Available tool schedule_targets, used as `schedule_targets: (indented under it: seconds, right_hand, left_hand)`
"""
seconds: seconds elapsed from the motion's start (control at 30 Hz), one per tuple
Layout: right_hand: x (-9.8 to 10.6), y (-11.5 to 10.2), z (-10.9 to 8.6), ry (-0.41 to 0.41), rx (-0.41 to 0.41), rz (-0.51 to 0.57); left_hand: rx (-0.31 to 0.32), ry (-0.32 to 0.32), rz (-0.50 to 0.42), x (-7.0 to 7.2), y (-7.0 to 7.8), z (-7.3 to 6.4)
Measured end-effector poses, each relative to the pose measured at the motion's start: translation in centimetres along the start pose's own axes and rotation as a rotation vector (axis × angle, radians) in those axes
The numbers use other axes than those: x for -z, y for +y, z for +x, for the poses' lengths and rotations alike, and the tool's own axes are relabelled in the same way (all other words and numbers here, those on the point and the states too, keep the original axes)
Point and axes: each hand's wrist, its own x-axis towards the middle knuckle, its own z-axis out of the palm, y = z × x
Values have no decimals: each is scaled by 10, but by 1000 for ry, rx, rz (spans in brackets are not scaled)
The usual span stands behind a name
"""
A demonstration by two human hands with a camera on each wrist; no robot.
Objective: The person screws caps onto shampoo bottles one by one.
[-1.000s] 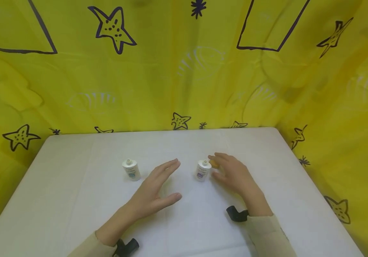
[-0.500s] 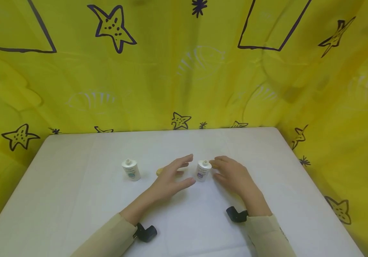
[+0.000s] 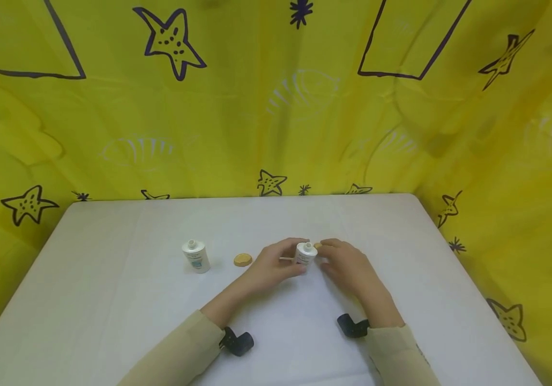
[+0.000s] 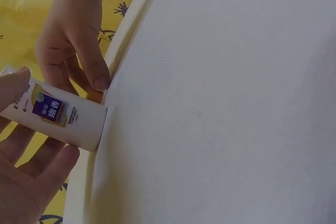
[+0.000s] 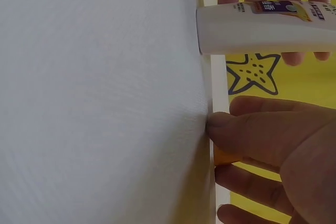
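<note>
A small white bottle [image 3: 306,254] with a purple label and a bare neck stands upright on the table. My left hand [image 3: 275,265] grips it from the left, thumb on the near side and fingers behind. In the left wrist view the base of the bottle [image 4: 79,125] is at the tabletop. Just right of it, my right hand [image 3: 350,266] pinches a yellow-orange cap [image 3: 318,246] low at the table. The right wrist view shows this cap [image 5: 226,156] between thumb and fingers, mostly hidden by them.
A second white bottle [image 3: 196,257], uncapped with a bluish label, stands on the left. Between it and my left hand lies another yellow-orange cap [image 3: 243,260]. A yellow curtain [image 3: 237,118] with starfish drawings hangs behind the white-covered table [image 3: 112,300].
My left hand has moved right and now grips the purple-labelled bottle. The left cap, hidden at first, has come into view. My right hand has stayed at the other cap.
</note>
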Motion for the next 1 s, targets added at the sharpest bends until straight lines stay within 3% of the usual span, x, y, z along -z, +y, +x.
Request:
schedule_targets:
  seconds: [0.3,0.6,0.87,1.0]
  right_hand:
    - [-2,-2,-1,71,10,29]
    - [0,1,-1,114,28,75]
    - [6,-4,1,156,71,183]
    - [10,-8,2,198,159,257]
  left_hand:
    - [27,52,43,-3,-2,4]
    - [-7,68,66,-2,-3,3]
    - [9,110,49,7,0,-15]
    - [22,120,57,13,2,-27]
